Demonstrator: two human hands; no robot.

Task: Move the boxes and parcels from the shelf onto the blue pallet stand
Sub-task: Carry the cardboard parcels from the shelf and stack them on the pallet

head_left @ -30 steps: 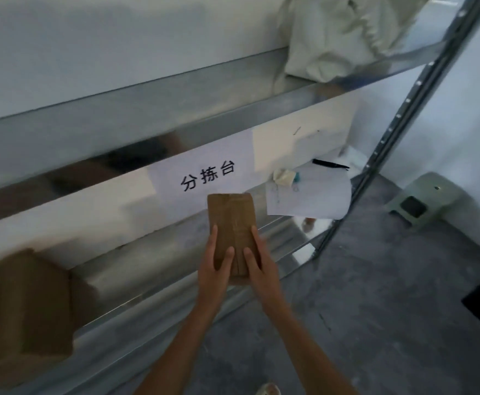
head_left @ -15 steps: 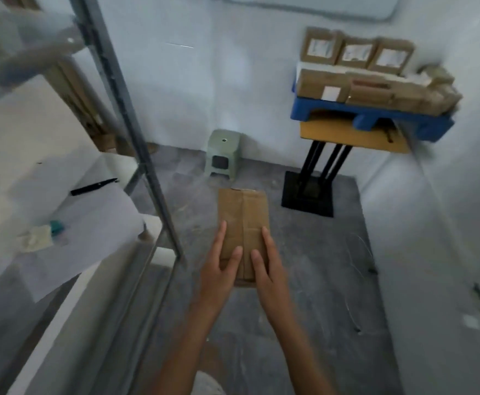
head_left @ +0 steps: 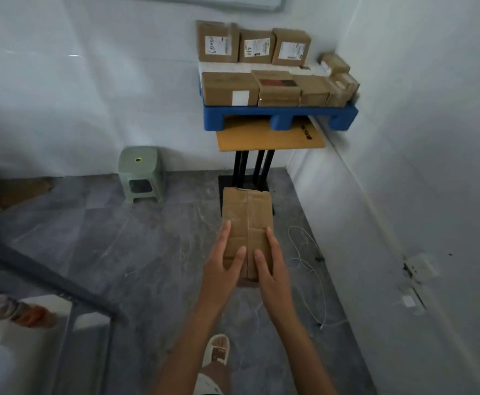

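Ahead in the corner, the blue pallet (head_left: pixel 280 113) now faces the person squarely, shelf gone from view, both hands' fingers (head_left: pixel 224 238) pressed flat around the parcel (head_left: pixel 247 220), ready for carrying over.

Small storeroom or parcel sorting room, bare and utilitarian. Plain white walls (head_left: pixel 76 89), grey worn concrete-look floor (head_left: pixel 147 252) with scuffs and a loose white cable (head_left: pixel 307 263) lying on it. In the corner a blue pallet (head_left: pixel 278 114) sits on a yellow-topped stand (head_left: pixel 270 136) with black legs, loaded with brown cardboard boxes (head_left: pixel 261 67), several carrying white shipping labels. Dark metal shelving frame (head_left: pixel 48 283) at lower left edge. Green plastic stool (head_left: pixel 140 172) against the wall. Wall socket (head_left: pixel 419 267) low on the right wall. No home furniture, no office desks; it reads as goods storage and parcel handling.
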